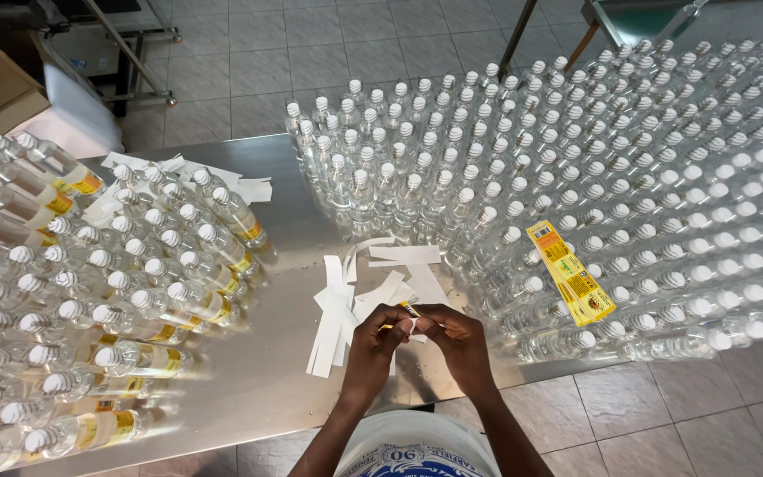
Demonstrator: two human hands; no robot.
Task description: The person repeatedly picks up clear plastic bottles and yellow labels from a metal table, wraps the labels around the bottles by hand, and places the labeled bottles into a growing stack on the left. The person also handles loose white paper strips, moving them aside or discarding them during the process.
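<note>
Fingers of left hand (380,329) and right hand (452,331) pinch one label (409,308) | labelled bottles (134,305) lie left | bare bottles (629,177), many, stand right

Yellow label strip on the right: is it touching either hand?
Apart. The head view shows the yellow label strip lying on the bottle caps, with clear space between it and the right hand.

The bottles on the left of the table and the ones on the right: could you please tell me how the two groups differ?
The left bottles carry yellow labels on their sides; the right bottles look bare and clear. The left bottles are the smaller group; the right bottles cover far more of the steel table. A strip of yellow labels lies on top of the right bottles, none on the left bottles. Both groups are clear, with white caps.
</note>
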